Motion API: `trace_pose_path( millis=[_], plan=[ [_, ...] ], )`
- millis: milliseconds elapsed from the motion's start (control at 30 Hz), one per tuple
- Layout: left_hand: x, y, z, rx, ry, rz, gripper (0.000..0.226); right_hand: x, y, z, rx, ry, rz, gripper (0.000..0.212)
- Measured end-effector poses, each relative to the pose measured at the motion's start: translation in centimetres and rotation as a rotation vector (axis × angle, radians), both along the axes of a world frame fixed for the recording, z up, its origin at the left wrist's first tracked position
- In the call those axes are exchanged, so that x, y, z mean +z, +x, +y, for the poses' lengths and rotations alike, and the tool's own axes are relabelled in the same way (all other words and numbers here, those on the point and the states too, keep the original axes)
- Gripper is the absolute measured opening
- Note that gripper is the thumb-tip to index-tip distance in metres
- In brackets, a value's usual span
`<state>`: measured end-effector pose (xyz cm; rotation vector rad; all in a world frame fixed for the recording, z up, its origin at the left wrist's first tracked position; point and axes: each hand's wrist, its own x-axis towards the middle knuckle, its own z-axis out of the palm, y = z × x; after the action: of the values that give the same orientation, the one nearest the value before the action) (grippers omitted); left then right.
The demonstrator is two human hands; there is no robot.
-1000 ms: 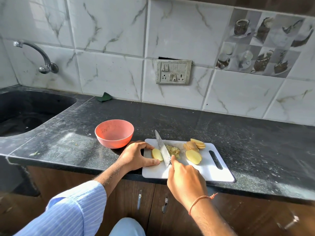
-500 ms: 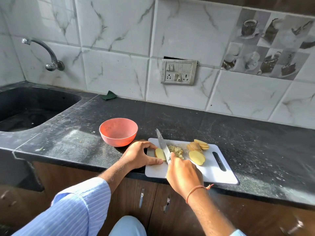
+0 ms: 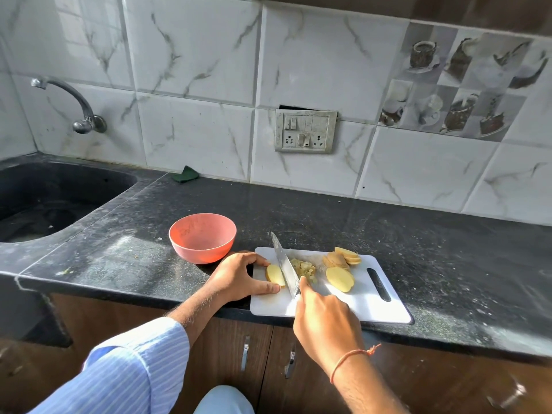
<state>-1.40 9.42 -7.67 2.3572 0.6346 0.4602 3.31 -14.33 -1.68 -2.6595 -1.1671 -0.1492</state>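
Cutting board [image 3: 373, 306] sits at the counter's [image 3: 433, 249] front edge. On it, left to right: potato piece [image 3: 274, 274] held by the left hand [image 3: 239, 276], knife [image 3: 285, 265] in the right hand [image 3: 324, 324], diced bits [image 3: 303, 268], then slices [image 3: 343, 258] near the board's handle slot [image 3: 378, 284]. Bowl [image 3: 202, 238] is just off the board's back-left corner. Sink's [image 3: 44, 204] far left of the board, tap [image 3: 80, 109] behind it. Socket panel's [image 3: 305, 131] on the wall behind the board, and maybe a cloth [image 3: 185, 174] back-left.

Coral-pink bowl [image 3: 202, 236], white cutting board [image 3: 370, 309], pale yellow potato slices [image 3: 339, 278], speckled black counter [image 3: 328, 216], blue-striped sleeve [image 3: 131, 369]
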Motion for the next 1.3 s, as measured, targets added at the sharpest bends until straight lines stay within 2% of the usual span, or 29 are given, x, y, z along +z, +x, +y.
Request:
trace_pose_path(
  millis=[233,433,667,900,1200,1300],
  plan=[
    [0.0,-0.1,-0.2,0.018,-0.035,-0.013,0.076,0.5,-0.4,0.8,0.004,-0.041,0.04,0.05],
    [-0.1,0.2,-0.1,0.033,-0.046,-0.009,0.076,0.5,0.3,3.1,-0.019,-0.056,0.064,0.035],
    [0.2,-0.2,-0.4,0.043,-0.023,-0.015,0.064,0.2,-0.8,1.2,0.025,-0.189,0.003,0.062],
    [0.0,-0.2,-0.2,0.026,-0.016,-0.012,0.078,0.1,-0.4,0.4,0.019,-0.06,-0.003,0.052],
    [-0.2,0.0,0.0,0.032,-0.03,-0.019,0.071,0.1,-0.5,1.3,0.025,-0.033,0.017,0.05],
    [-0.2,0.1,0.1,0.032,-0.048,-0.008,0.072,-0.4,0.4,2.2,0.021,-0.02,0.042,0.043]
  ],
)
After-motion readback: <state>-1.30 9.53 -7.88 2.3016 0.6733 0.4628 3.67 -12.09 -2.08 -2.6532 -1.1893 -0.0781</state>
